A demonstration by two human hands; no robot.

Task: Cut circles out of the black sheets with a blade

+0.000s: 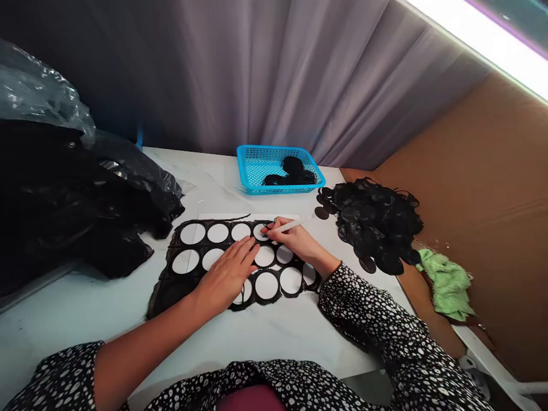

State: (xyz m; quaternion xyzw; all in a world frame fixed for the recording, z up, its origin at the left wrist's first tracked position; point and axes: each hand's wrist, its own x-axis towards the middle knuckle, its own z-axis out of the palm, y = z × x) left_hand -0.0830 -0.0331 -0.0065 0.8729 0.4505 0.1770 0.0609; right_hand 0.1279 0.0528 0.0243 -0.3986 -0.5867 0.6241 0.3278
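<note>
A thin black sheet (pixel 166 282) with rows of round holes lies on the table, white paper showing through the holes. My left hand (pixel 229 268) rests flat on its middle, fingers stretched toward the far rows. In my right hand (pixel 295 240) is a slim white pen-like tool (pixel 290 226), gripped near its lower end. Its tip is by a hole in the far row, close to the sheet's right side; the fingers partly hide it, so I cannot make out the tip's kind. Thin black strands hang about the hole edges.
A blue basket (pixel 242 178) at the back holds black round pieces (pixel 293 166). Right of it lies a pile of black discs (pixel 377 225), with a green cloth (pixel 447 282) beyond. Black sheeting (pixel 64 211) and clear plastic (pixel 38 91) fill the left. A grey curtain (pixel 265 74) hangs behind.
</note>
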